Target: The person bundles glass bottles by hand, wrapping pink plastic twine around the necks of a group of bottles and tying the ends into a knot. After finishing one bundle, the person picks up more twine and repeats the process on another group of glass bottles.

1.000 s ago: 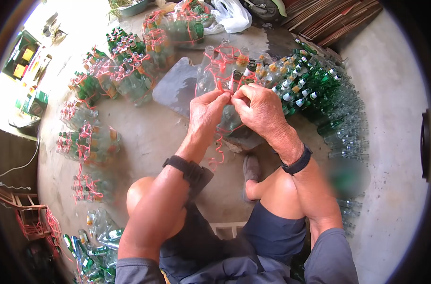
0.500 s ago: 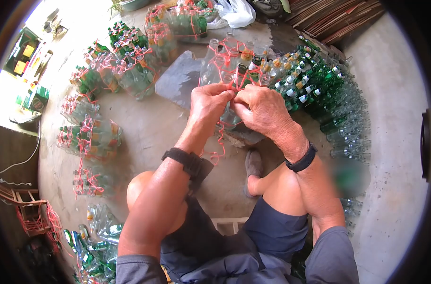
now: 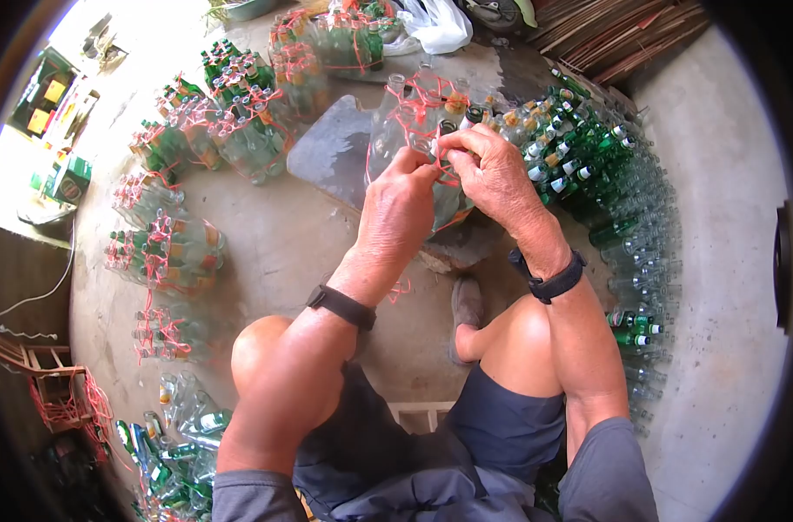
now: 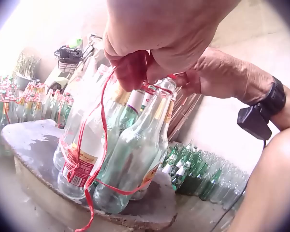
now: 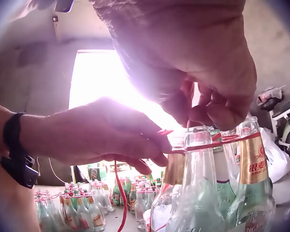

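Note:
A cluster of glass bottles (image 4: 130, 159) stands upright on a grey stone slab (image 3: 327, 152), bound with red plastic twine (image 4: 105, 116) low around the bodies and again around the necks. Over the bottle tops, my left hand (image 3: 398, 204) pinches the twine with curled fingers, and a loose tail hangs below it in the left wrist view. My right hand (image 3: 499, 178) is just to its right, thumb and finger pinching twine beside a bottle mouth. In the right wrist view a taut strand crosses a clear bottle neck (image 5: 198, 159) and a gold-labelled bottle (image 5: 253, 164).
Tied bottle bundles (image 3: 166, 252) stand on the floor at the left. Loose green bottles (image 3: 570, 148) crowd the right side, with more bottles (image 3: 174, 461) lying at lower left. A white plastic bag (image 3: 435, 26) and wooden strips (image 3: 618, 35) are at the back.
The hands, close together before, have drawn slightly apart. My left hand has turned knuckles up and shifted right; my right hand has risen over the bottle mouths. The twine's tail is now mostly hidden in the head view.

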`<state>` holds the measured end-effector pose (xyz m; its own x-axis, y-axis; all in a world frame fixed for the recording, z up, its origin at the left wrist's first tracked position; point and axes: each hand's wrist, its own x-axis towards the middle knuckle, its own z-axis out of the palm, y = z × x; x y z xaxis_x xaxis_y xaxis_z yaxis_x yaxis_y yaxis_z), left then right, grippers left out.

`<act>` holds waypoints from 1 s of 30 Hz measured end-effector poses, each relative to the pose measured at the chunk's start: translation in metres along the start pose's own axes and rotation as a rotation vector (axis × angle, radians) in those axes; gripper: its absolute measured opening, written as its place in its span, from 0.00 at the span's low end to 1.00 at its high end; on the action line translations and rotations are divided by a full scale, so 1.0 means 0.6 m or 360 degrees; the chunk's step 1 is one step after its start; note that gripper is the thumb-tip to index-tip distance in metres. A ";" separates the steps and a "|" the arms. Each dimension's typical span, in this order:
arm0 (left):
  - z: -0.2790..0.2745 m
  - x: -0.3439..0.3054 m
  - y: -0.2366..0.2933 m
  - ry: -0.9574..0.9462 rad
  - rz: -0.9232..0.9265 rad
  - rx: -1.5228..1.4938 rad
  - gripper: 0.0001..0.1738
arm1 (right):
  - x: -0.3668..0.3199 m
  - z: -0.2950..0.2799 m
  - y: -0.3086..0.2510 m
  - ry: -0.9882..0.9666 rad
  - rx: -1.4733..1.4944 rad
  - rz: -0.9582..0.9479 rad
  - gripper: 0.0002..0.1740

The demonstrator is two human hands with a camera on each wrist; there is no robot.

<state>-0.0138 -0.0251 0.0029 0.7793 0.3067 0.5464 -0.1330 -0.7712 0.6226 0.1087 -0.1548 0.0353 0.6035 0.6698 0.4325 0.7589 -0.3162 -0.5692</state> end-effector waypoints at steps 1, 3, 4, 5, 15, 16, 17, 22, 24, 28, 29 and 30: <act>-0.002 -0.001 0.003 0.0003 0.0004 0.0002 0.11 | 0.001 0.000 0.003 0.0003 0.0000 -0.0004 0.07; -0.005 -0.004 0.005 -0.0038 0.0079 0.0087 0.12 | 0.003 -0.001 0.010 -0.0051 0.0142 -0.0002 0.08; -0.005 -0.005 0.005 -0.0036 0.0081 0.0089 0.12 | 0.004 -0.001 0.012 -0.0050 0.0143 -0.0005 0.08; -0.005 -0.006 0.005 -0.0054 0.0100 0.0113 0.12 | 0.005 -0.002 0.013 -0.0084 0.0206 0.0042 0.08; 0.000 -0.008 0.005 -0.0088 0.0132 0.0187 0.11 | 0.011 0.003 0.021 -0.0217 0.0232 0.0006 0.10; 0.001 -0.008 0.004 -0.0089 0.0134 0.0186 0.11 | 0.012 0.003 0.020 -0.0215 0.0232 0.0007 0.10; 0.001 -0.007 0.005 -0.0096 0.0124 0.0212 0.12 | 0.013 0.004 0.019 -0.0215 0.0179 -0.0031 0.10; 0.003 -0.005 0.011 -0.0046 0.0093 0.0238 0.14 | 0.019 -0.005 0.006 -0.0324 0.0123 0.0005 0.12; 0.004 -0.006 0.007 -0.0025 0.0093 0.0204 0.15 | 0.020 -0.005 0.003 -0.0353 0.0042 0.0039 0.11; 0.007 -0.008 0.003 -0.0038 0.0093 0.0207 0.16 | 0.024 -0.003 0.001 -0.0424 0.0065 0.0170 0.11; 0.007 -0.008 0.004 -0.0039 0.0095 0.0205 0.16 | 0.024 0.001 0.005 -0.0406 0.0070 0.0166 0.10; 0.006 -0.007 0.004 -0.0039 0.0097 0.0202 0.16 | 0.024 0.005 0.008 -0.0389 0.0075 0.0160 0.10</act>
<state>-0.0152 -0.0306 0.0001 0.7872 0.2445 0.5662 -0.1031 -0.8529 0.5117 0.1201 -0.1445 0.0368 0.5942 0.7807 0.1936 0.6822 -0.3616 -0.6355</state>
